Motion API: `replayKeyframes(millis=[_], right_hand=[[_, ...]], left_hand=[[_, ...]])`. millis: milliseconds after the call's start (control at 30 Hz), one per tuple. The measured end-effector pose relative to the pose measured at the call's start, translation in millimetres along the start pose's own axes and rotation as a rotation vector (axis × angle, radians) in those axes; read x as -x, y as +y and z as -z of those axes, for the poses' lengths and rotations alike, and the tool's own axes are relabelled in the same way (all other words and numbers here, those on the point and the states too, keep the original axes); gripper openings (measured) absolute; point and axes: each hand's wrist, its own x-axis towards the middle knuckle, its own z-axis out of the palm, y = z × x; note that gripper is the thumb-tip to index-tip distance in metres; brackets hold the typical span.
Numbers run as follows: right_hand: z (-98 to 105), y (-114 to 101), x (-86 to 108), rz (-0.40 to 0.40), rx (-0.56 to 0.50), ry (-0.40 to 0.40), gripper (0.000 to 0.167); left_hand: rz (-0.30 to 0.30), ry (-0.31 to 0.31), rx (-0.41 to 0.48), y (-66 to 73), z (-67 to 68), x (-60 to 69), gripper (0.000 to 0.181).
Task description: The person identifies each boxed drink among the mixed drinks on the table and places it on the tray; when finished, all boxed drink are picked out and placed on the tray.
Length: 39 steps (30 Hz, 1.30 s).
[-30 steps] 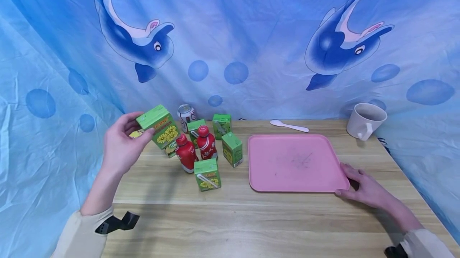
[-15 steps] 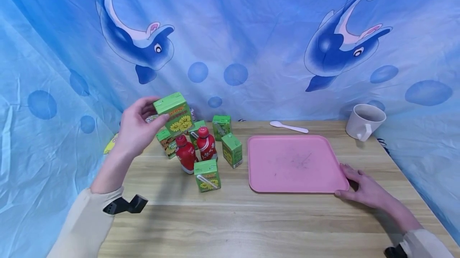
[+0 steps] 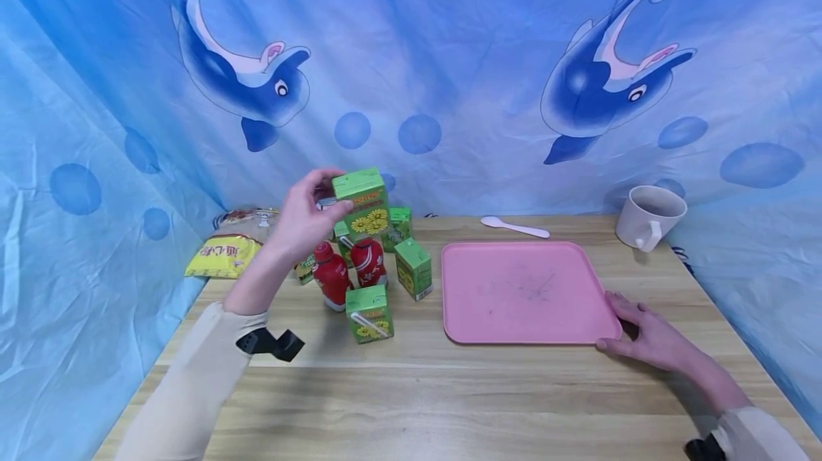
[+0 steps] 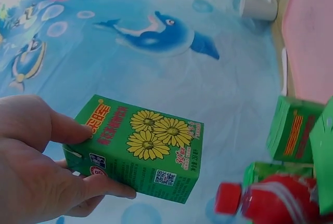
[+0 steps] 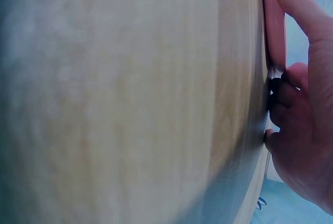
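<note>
Chrysanthemum-printed green drink carton [image 3: 367, 210] | raised near red bottles [image 3: 332, 277] | left hand [image 3: 307, 215] pinches carton; right hand [image 3: 656, 338] pinches pink tray [image 3: 488, 318] corner | risk: low carry could topple bottles

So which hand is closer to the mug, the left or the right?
The right hand. It grips the pink tray's near right corner, on the near side of the mug. The left hand is well off to the mug's left, holding up a green carton.
</note>
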Motion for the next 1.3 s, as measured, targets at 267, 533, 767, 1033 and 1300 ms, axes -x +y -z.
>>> replayKeyframes(millis=[267,533,767,1033,1300], right_hand=[[0,1,0.0,-0.001,-0.009,-0.003,0.099],[-2,2,-0.4,0.020,0.003,0.009,0.098],[-3,4,-0.8,0.014,0.005,0.010,0.098],[-6,3,-0.9,0.015,-0.015,0.016,0.098],[-6,8,0.3,0.020,-0.010,0.027,0.098]], left_hand=[[0.006,-0.035,0.116,1.8,-31.3,-13.0,0.049],[0.033,-0.058,0.154,-1.8,-56.1,-25.1,0.048],[0.042,-0.101,0.154,-0.7,-81.0,-34.6,0.048],[0.093,-0.112,0.142,0.8,-115.2,-43.7,0.046],[0.106,-0.121,0.197,-2.7,-143.3,-51.9,0.043]])
